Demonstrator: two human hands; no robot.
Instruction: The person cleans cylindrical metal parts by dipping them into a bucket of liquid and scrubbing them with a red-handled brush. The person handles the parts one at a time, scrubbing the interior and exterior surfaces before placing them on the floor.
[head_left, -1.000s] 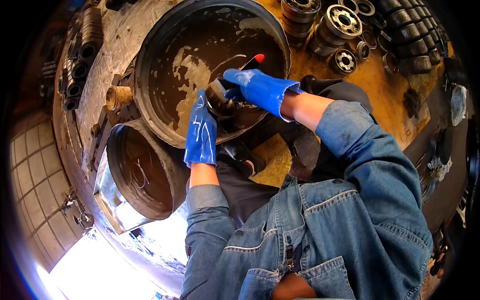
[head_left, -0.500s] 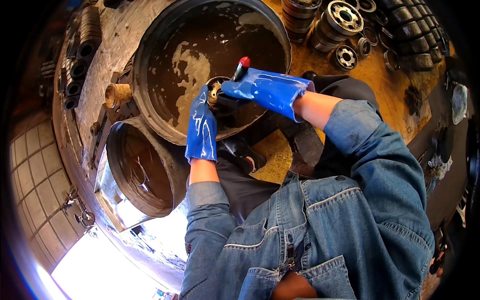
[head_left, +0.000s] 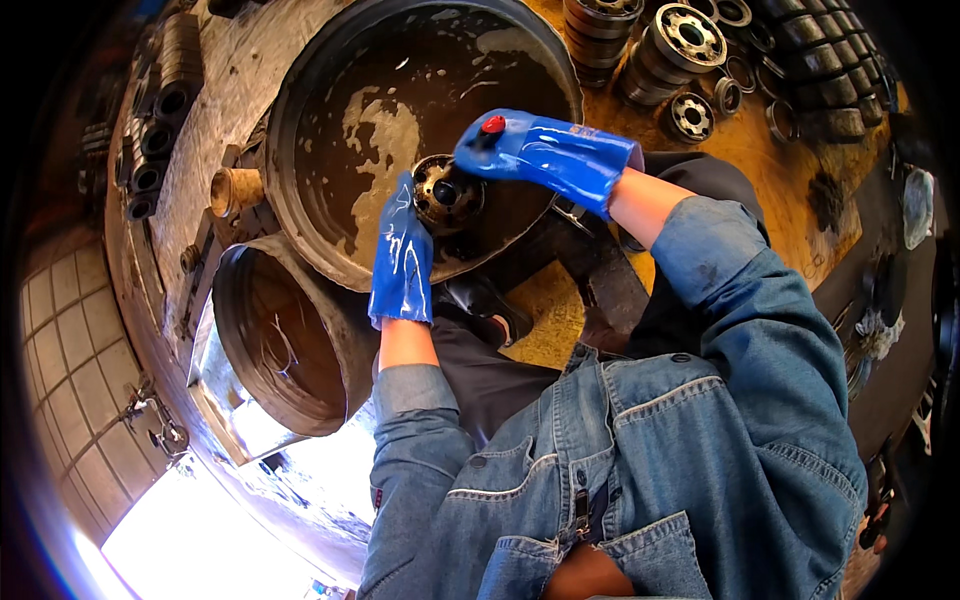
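Note:
Over a large round basin (head_left: 290,200) of murky brown liquid, both my hands are in blue rubber gloves. My left hand (head_left: 402,250) grips the left side of a round metal part (head_left: 448,195), its face turned up, with a ring of openings around a dark centre hole. My right hand (head_left: 530,155) is closed around a tool with a red-ended dark handle (head_left: 493,125); the tool's working end is hidden by the glove. That glove is at the upper right edge of the metal part.
A smaller tilted metal drum (head_left: 345,340) stands at the left near side, below a rusty cup-shaped piece (head_left: 236,190). Stacked metal rings (head_left: 668,60) and a loose spoked ring (head_left: 690,117) sit at far right, beside rows of dark cylinders (head_left: 825,70). More cylinders (head_left: 160,130) line the far left.
My right hand has shifted slightly right and turned, uncovering the metal part's face. The red handle end has tipped lower. My left hand stays nearly in place.

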